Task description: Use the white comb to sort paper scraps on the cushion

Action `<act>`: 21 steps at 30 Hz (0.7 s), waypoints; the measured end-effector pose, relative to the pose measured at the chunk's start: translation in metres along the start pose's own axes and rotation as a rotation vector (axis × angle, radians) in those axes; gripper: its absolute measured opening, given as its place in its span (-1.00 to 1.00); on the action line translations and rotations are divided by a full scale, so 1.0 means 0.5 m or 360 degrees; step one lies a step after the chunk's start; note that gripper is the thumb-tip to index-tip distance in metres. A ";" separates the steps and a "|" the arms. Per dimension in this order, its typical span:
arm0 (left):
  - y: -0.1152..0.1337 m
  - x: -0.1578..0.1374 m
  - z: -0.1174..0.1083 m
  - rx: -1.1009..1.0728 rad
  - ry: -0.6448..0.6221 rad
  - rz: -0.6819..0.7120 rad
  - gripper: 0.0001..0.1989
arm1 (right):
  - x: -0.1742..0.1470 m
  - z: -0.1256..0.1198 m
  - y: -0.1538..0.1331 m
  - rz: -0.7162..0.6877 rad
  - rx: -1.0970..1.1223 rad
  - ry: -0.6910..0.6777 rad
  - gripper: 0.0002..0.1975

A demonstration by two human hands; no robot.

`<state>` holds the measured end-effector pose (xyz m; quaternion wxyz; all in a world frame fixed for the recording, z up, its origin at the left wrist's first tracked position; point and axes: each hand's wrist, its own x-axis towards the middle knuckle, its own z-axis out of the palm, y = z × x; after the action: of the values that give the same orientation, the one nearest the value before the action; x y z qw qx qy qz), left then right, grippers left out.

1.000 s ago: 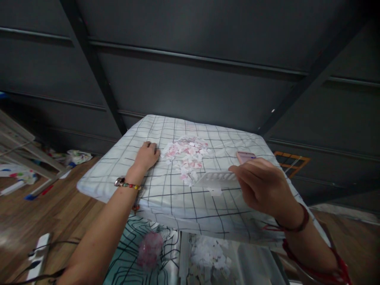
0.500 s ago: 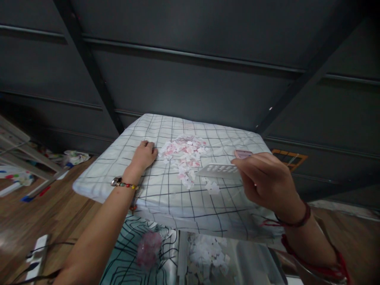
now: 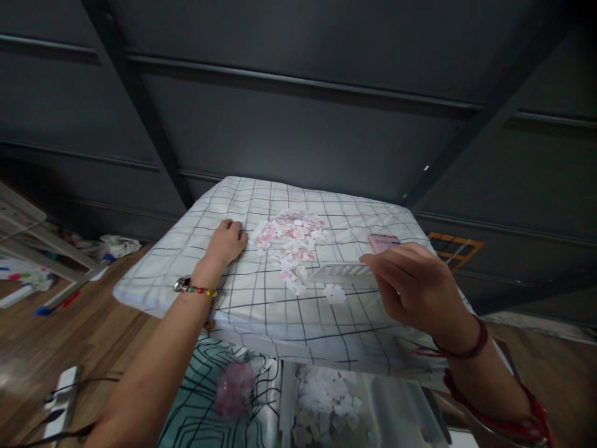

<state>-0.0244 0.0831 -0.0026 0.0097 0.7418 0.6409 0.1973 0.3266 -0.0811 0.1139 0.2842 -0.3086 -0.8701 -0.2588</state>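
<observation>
"Head view, inspected by size. What is the largest item?"

"Dark panelled wall (image 3: 280, 124), standing beyond both hands. Next, a table (image 3: 254, 305) under white cloth with dark grid lines; it extends beneath both hands."

"And then?"

"One container (image 3: 288, 404), nearer the wearer than either hand, below the table edge and between the forearms. White scraps (image 3: 329, 392) lie inside it."

"Location of the loose paper?"

"One heap of paper scraps (image 3: 293, 231), white and pink, lies on the cloth between the hands. Its far part spreads just beside the left fingertips; a narrower tail runs toward the wearer."

"Condition of the hands?"

"Right hand (image 3: 415, 283): grasping, thumb and fingers pinched on the right end of a white slotted panel (image 3: 342, 272). Left hand (image 3: 227, 242): released, palm down on the cloth, fingers loosely curved, nothing visibly held."

"Position of the panel?"

"Tilted, reaching from the right hand toward the left. Its tip is near the heap's tail; whether they touch, I cannot tell."

"Remaining small items?"

"Pink phone (image 3: 382, 243), flat on the cloth just beyond the right hand, partly covered by it. Smallest, a separate paper cluster (image 3: 334, 294), left of the right hand, on the wearer's side of the panel."
</observation>
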 end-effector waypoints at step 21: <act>0.000 0.001 0.010 0.0005 0.0013 -0.0015 -0.59 | -0.023 -0.017 0.002 0.0009 0.0005 -0.0042 -0.78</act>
<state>-0.0231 0.0847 -0.0070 0.0070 0.7380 0.6447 0.1993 0.3377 -0.0900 0.1124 0.2737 -0.3141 -0.8733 -0.2525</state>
